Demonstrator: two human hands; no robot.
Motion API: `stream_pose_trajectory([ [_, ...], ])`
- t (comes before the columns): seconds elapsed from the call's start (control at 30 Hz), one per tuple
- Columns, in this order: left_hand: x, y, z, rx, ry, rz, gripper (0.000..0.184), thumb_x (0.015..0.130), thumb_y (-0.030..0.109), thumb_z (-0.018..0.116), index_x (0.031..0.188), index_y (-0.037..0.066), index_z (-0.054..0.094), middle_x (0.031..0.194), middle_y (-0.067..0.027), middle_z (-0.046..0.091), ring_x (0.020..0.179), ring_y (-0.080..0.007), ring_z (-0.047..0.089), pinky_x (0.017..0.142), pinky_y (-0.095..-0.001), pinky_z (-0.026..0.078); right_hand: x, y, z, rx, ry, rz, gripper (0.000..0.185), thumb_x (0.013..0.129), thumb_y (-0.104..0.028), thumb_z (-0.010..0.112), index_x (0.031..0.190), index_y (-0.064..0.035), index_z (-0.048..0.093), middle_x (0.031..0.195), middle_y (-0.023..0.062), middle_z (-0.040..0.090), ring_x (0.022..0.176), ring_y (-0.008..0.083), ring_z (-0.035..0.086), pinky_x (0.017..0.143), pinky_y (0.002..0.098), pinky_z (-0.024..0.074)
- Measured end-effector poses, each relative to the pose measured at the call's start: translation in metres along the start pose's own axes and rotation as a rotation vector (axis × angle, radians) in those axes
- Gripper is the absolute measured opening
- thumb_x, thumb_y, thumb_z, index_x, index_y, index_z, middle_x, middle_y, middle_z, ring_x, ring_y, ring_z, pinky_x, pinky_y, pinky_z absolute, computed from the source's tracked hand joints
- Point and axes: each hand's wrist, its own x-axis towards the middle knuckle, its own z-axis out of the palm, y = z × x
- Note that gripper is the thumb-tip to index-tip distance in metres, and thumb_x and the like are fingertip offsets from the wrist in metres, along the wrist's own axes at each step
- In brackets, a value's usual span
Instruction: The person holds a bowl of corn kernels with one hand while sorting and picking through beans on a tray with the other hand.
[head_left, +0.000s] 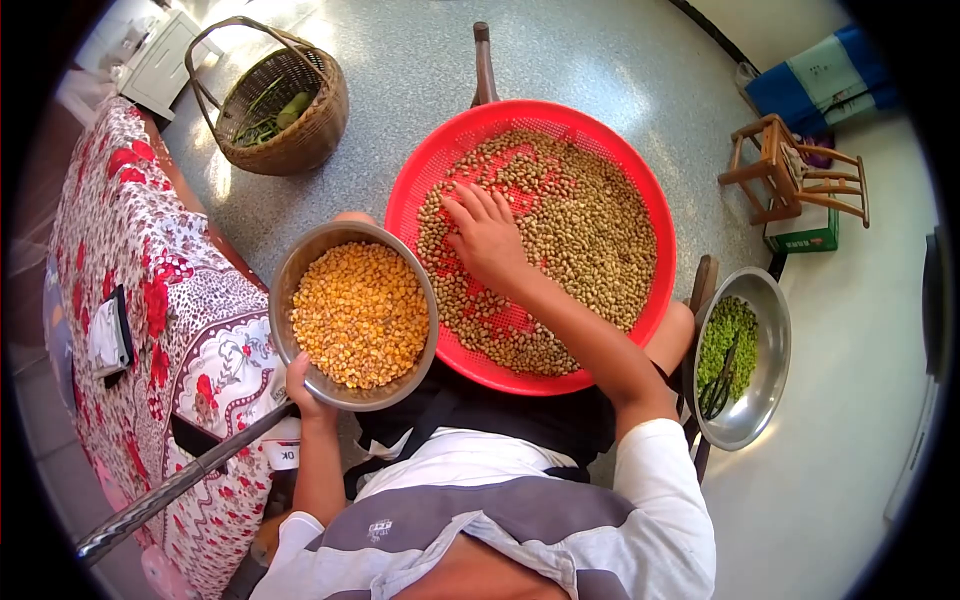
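My left hand (306,388) is closed on the rim of a metal bowl (281,350), thumb over the edge. Yellow corn kernels (358,315) fill much of it. My right hand (487,235) reaches over a round red plastic sieve basket (655,210) at my lap, to the right of the bowl. Its fingers are spread on the tan beans (590,235) that lie across the basket, and I see nothing held in them. Red mesh shows between the beans at the upper left.
On the right stands a metal basin (775,345) with chopped greens (740,330) and scissors (718,390). A wicker basket (310,140) holds green vegetables on the floor. A wooden chair (775,170) is at the far right. Left are a floral-covered bed (120,230) and a metal rod (190,470).
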Motion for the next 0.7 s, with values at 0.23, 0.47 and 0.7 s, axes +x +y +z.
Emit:
stream_pose_trajectory([
  [0.23, -0.002, 0.001, 0.004, -0.008, -0.01, -0.002, 0.065, 0.086, 0.033, 0.048, 0.14, -0.003, 0.04, 0.137, -0.0191, 0.05, 0.124, -0.0314, 0.051, 0.107, -0.0421, 0.041, 0.009, -0.019, 0.031, -0.016, -0.084, -0.082, 0.056, 0.089, -0.034, 0.062, 0.137, -0.0068, 0.05, 0.146, 0.0145, 0.044, 0.14, 0.0345, 0.034, 0.117, 0.0522, 0.0193],
  [0.47, -0.001, 0.002, 0.0, -0.02, -0.04, -0.045, 0.066, 0.089, 0.035, 0.041, 0.142, -0.005, 0.038, 0.14, -0.0206, 0.048, 0.127, -0.0319, 0.05, 0.11, -0.0426, 0.038, -0.083, -0.002, -0.06, 0.054, -0.353, -0.302, 0.04, 0.086, -0.025, 0.067, 0.125, -0.0182, 0.062, 0.143, 0.0074, 0.048, 0.138, 0.0299, 0.037, 0.115, 0.0512, 0.0256],
  [0.7, 0.002, 0.0, -0.006, 0.009, 0.01, -0.022, 0.063, 0.09, 0.036, 0.041, 0.139, -0.004, 0.042, 0.138, -0.0196, 0.05, 0.124, -0.0302, 0.052, 0.109, -0.0417, 0.039, -0.124, 0.034, -0.114, -0.176, -0.116, 0.153, 0.042, 0.076, -0.009, 0.071, 0.118, -0.0126, 0.062, 0.137, 0.0142, 0.049, 0.13, 0.0361, 0.042, 0.109, 0.0507, 0.0343],
])
